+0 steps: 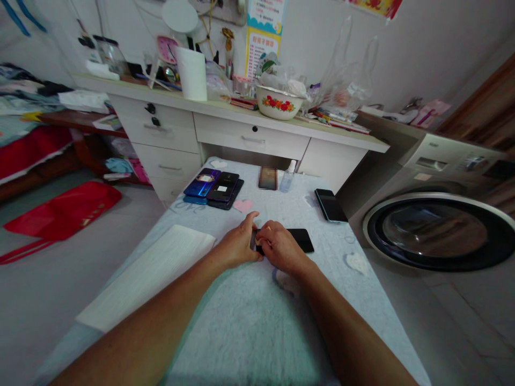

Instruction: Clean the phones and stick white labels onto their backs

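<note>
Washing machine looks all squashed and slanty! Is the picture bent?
Head view: yes, things near the edges look stretched, so the washing machine leans and its door looks oval; the black phone near the middle looks less warped; bottom corners dim.

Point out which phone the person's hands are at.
The black phone lying crosswise on the table, left hand at its left end, right hand over it. The other phones lie away from both hands.

phone (302, 240) | black, screen dark | lying flat, left part mostly hidden | on pale patterned cloth (233, 332)
</note>
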### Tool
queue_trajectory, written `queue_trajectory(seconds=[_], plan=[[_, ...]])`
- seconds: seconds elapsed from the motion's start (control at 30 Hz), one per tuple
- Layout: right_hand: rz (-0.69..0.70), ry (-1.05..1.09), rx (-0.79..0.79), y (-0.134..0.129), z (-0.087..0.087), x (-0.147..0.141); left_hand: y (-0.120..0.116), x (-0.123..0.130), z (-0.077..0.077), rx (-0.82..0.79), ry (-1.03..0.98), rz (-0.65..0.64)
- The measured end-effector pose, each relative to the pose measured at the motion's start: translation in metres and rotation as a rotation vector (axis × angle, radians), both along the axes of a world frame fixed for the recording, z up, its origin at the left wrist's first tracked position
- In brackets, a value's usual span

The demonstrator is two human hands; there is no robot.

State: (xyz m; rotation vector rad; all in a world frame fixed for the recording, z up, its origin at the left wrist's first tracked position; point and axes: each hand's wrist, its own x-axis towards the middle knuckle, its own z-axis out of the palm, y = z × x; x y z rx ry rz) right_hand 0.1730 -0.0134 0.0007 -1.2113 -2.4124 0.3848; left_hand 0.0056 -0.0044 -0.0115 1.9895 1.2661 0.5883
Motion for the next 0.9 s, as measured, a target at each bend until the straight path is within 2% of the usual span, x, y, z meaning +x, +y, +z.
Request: queue_trajectory(seconds=[0.23,0.53,0.9], plan=[[-0.095,-0.009,0.025,0.006,-0.002,-0.008,0.001,-0.001,0.001,-0.057,0.008,0.008],[-0.151,-0.031,0.111,0.011,-0.009,-0.009,0.002,-0.001,-0.005,-0.014,-0.013,0.023],[-0.233,-0.156,0.082,0.012,-0.003,0.007,0.000,0.001,-0.002,0.005,-0.022,0.035]])
